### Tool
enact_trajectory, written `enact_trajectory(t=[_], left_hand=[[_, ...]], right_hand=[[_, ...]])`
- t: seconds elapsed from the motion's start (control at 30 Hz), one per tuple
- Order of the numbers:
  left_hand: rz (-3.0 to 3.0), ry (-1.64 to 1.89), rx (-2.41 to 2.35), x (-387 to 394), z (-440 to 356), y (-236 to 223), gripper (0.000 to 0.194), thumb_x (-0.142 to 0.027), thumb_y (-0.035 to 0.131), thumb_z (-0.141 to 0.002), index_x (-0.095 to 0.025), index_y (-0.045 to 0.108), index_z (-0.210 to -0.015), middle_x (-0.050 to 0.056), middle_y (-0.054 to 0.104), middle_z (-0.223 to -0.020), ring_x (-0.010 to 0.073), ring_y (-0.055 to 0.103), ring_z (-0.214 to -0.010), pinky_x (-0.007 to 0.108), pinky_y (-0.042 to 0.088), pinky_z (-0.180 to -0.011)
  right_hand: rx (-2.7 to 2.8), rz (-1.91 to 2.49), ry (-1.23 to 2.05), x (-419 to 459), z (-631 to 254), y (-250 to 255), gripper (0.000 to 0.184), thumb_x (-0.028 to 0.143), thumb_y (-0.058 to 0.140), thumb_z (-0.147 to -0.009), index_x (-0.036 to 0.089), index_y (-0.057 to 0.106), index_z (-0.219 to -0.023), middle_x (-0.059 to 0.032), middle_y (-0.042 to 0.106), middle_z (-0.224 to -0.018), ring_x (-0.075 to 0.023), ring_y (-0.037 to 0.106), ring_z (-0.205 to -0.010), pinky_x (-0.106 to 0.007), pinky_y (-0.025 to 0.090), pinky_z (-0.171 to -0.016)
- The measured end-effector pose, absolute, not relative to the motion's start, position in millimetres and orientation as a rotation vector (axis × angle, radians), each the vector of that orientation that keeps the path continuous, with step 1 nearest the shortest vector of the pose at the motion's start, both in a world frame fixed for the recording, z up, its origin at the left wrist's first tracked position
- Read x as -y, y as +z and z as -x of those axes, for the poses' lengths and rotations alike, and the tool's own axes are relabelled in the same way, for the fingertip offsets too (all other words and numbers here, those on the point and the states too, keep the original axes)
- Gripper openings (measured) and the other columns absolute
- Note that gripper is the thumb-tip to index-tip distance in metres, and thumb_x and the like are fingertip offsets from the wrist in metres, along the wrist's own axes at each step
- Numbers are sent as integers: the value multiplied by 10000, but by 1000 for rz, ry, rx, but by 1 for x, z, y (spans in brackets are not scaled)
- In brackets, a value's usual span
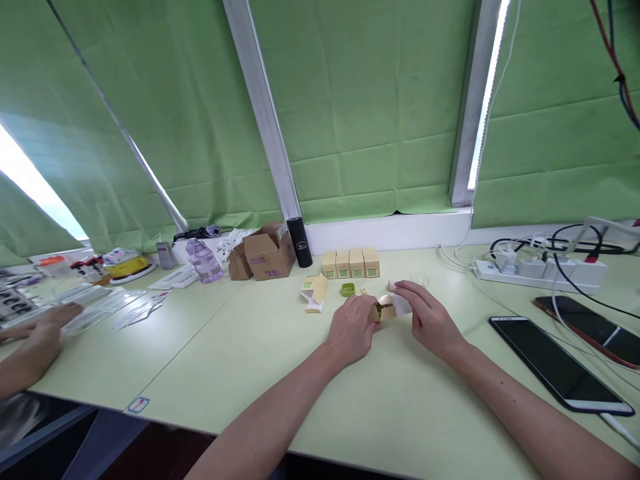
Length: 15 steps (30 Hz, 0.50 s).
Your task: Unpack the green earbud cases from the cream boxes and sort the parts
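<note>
Covering the back wall: green blinds (370, 100), drawn down almost fully, presumably against daylight. Below, one long pale table (240, 360), with a co-worker's hand (55, 330) at far left, well apart.

Cardboard box (273, 257), flaps up, set back towards the wall, likely to leave the front free. Power strip (545, 277), at right rear, loaded with plugs. Purple bottle (204, 261) and black cylinder (299, 242), upright either side of the cardboard box. Two phones, near phone (555, 360) and far phone (593, 327), lying flat at right, probably within cable reach.

Left hand (353, 327): fingers narrowed around the left side of an opened carton (386, 311), seemingly for steadiness. Right hand (433, 323): fingers curved at the white flap (401, 304) on the carton's right; cannot tell whether pinching or merely touching. Location of carton: between both hands, at mid-table, apparently for easy sight and reach.

Four small boxes (343, 265), side by side behind the hands, green labels forward, perhaps for neat counting. Open box (314, 288), at left, flap extended. Green dish (348, 289), just beyond the left hand. Yellow piece (363, 291), beside the dish, too small to identify.
</note>
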<state>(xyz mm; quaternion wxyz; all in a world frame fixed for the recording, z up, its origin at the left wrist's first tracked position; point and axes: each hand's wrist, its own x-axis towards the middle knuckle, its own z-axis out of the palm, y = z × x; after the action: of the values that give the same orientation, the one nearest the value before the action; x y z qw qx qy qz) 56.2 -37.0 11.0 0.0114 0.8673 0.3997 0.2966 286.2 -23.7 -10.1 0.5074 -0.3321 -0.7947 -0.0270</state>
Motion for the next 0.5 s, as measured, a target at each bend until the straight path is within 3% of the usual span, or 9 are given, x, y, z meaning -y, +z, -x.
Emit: enact_trajectory(t=[0.23, 0.37, 0.5], left_hand=[[-2724, 898, -1258, 39, -57, 14, 534, -142, 584, -878, -288, 438, -1370, 83, 625, -1318, 293, 582, -1170, 450, 523, -900], [-2717, 917, -1227, 39, -57, 13, 638, -150, 595, -882, -299, 377, -1463, 87, 614, -1353, 302, 568, -1216, 475, 521, -962], [-2716, 919, -1239, 38, -57, 12, 706, -169, 592, -891, -289, 310, -1526, 92, 591, -1402, 313, 552, -1239, 489, 524, -984]], right_hand=[[1822, 866, -15, 17, -288, -15, 519, 53, 405, -884, 265, 589, -1321, -127, 615, -1322, -281, 650, -1184, -494, 616, -949], [1857, 937, -74, 21, -285, -15, 423, 95, 435, -915, 258, 607, -1264, -113, 672, -1232, -290, 663, -1111, -483, 604, -876], [1943, 926, -103, 27, -279, -11, 319, 121, 446, -942, 251, 634, -1163, -88, 717, -1010, -275, 665, -915, -446, 561, -763]])
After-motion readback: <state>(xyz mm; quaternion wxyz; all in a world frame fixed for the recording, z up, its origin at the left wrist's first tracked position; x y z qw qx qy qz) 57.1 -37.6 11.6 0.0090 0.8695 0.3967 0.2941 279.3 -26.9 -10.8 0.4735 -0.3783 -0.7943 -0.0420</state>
